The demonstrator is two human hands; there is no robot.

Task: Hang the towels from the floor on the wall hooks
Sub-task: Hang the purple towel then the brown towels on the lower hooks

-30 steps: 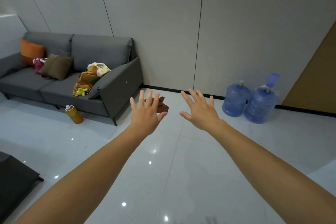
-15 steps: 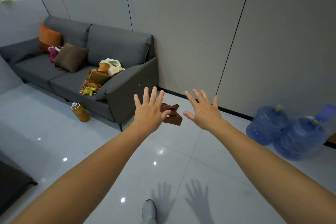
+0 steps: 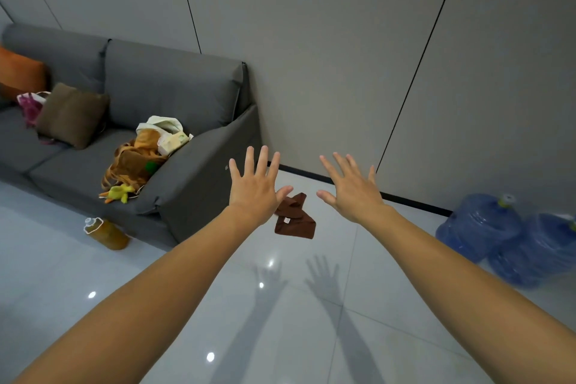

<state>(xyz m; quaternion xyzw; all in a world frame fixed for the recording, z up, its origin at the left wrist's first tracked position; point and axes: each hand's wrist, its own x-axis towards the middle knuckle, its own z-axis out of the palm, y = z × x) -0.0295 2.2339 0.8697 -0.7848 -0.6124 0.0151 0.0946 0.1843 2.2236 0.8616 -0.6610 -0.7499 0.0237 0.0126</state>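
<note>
A brown towel (image 3: 295, 219) lies crumpled on the glossy white floor near the wall, just right of the sofa's arm. My left hand (image 3: 255, 189) is stretched out in the air above and left of it, fingers spread, holding nothing; its thumb covers the towel's upper left corner. My right hand (image 3: 350, 188) hovers to the towel's upper right, also spread and empty. Both palms face down. No wall hooks are in view.
A grey sofa (image 3: 199, 165) stands at left with cushions, bags and a yellow toy on it. An orange bottle (image 3: 107, 233) lies on the floor before it. Two blue water jugs (image 3: 480, 227) sit at right against the grey panelled wall (image 3: 327, 56).
The view has moved closer to the towel and tilted down; the towel now shows larger between my hands. Both hands stay spread and empty.
</note>
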